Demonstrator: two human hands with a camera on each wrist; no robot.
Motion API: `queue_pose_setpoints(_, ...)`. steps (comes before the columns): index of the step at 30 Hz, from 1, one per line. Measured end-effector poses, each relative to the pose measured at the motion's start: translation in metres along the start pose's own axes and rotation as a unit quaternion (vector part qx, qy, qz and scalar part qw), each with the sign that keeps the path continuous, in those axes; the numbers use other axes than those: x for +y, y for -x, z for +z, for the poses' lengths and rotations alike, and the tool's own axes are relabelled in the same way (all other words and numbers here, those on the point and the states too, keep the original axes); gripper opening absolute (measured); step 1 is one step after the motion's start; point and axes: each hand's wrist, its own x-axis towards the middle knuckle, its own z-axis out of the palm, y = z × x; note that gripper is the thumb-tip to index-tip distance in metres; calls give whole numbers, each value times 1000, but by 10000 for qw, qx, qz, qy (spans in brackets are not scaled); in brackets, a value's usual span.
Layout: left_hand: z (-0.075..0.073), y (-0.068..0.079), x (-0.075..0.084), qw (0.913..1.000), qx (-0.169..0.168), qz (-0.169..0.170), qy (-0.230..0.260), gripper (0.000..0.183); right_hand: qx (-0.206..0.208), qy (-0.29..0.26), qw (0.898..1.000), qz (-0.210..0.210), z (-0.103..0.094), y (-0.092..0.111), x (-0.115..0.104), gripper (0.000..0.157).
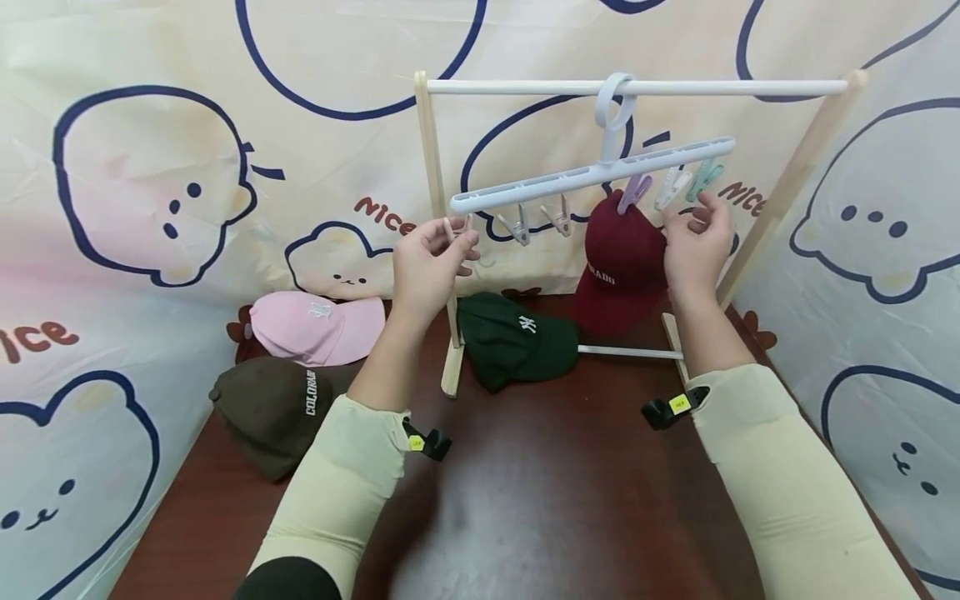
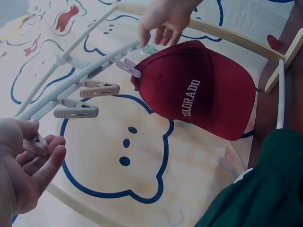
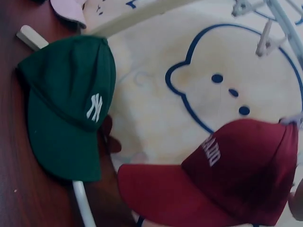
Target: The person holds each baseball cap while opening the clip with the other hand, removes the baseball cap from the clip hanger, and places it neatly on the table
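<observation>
A white clip hanger (image 1: pixel 540 183) hangs from the rack's white rail, its left end tilted down. At that end my left hand (image 1: pixel 429 262) pinches a pale clothespin (image 2: pixel 36 144) between thumb and fingers. Two more beige and grey clothespins (image 2: pixel 99 89) dangle beside it. A lilac clothespin (image 1: pixel 635 192) holds a maroon cap (image 1: pixel 618 250) with COLORADO lettering by its back edge. Close beside that cap, my right hand (image 1: pixel 699 246) has loosely bent fingers and holds nothing. White (image 1: pixel 672 187) and mint (image 1: pixel 705 177) clothespins hang just above it.
A green cap (image 1: pixel 517 342) lies on the brown table (image 1: pixel 517 500) by the rack's lower bar (image 1: pixel 630 353). Pink (image 1: pixel 315 327) and brown (image 1: pixel 273 412) caps sit at the left. Wooden posts (image 1: pixel 791 183) frame the rack, and a patterned cloth (image 1: pixel 150 208) surrounds it.
</observation>
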Motion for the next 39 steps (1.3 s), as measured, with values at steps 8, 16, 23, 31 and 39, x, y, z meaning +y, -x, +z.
queue_pose_setpoints(8,0,-4,-1,9997,5,-178,172,29,-1667,398,9826,712,-7,-3,23,74)
queue_pose_setpoints(16,1,-11,-5,9991,4,-383,200,27,-1898,349,9802,434,-12,4,28,45)
queue_pose_setpoints(23,-7,-26,-18,9988,130,-362,288,28,-1584,-238,9863,397,-16,3,16,45)
queue_pose_setpoints(31,-10,-39,-34,9977,318,-444,399,32,-1284,-2458,9535,1178,-21,-20,5,82)
queue_pose_setpoints(39,-2,-39,-36,9963,267,-690,433,31,-1206,-3220,9307,1251,-29,-35,12,81)
